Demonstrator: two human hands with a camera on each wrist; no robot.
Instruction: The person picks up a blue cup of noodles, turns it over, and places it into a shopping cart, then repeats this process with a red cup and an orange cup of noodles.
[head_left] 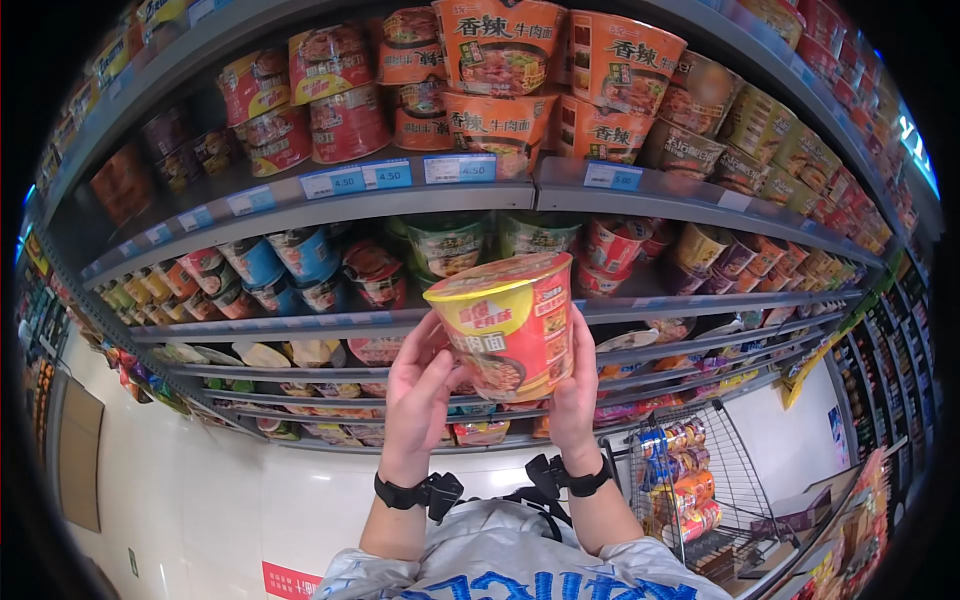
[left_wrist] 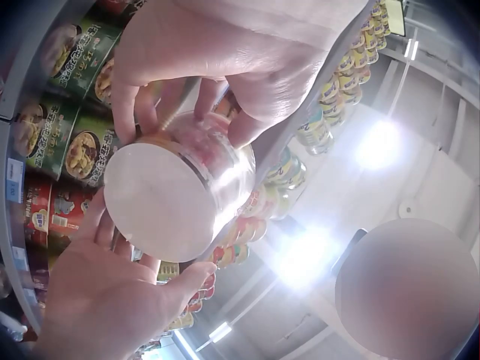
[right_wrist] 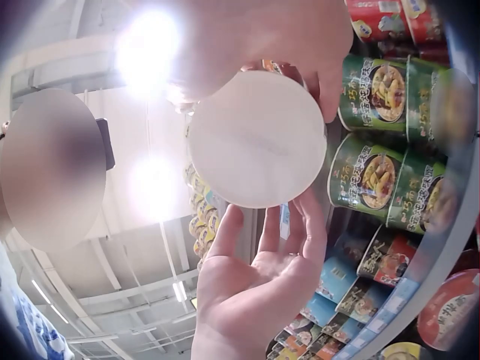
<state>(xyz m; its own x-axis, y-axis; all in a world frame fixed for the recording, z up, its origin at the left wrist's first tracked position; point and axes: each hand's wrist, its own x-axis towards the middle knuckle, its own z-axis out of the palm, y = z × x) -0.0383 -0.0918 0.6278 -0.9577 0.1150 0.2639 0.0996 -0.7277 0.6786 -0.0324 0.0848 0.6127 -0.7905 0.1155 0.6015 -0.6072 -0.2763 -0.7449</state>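
A large red and yellow noodle tub point(head_left: 510, 335) is held up between both hands in front of the shelves, tilted, its printed side toward the head camera. The left hand point(head_left: 420, 385) grips its left side, fingers curled behind and thumb on the near side. On the right side, the right hand point(head_left: 575, 385) holds it, its fingers partly hidden by the tub. Both wrist views show the tub's pale round base, as at the white disc point(left_wrist: 157, 202) and the same base point(right_wrist: 259, 139), with fingers around the wall.
Shelves point(head_left: 400, 190) of stacked noodle tubs curve across the front, with orange tubs point(head_left: 500, 50) above and green tubs point(head_left: 445, 245) behind the held one. A wire shopping cart point(head_left: 730, 470) with colourful packs point(head_left: 690, 490) stands at lower right.
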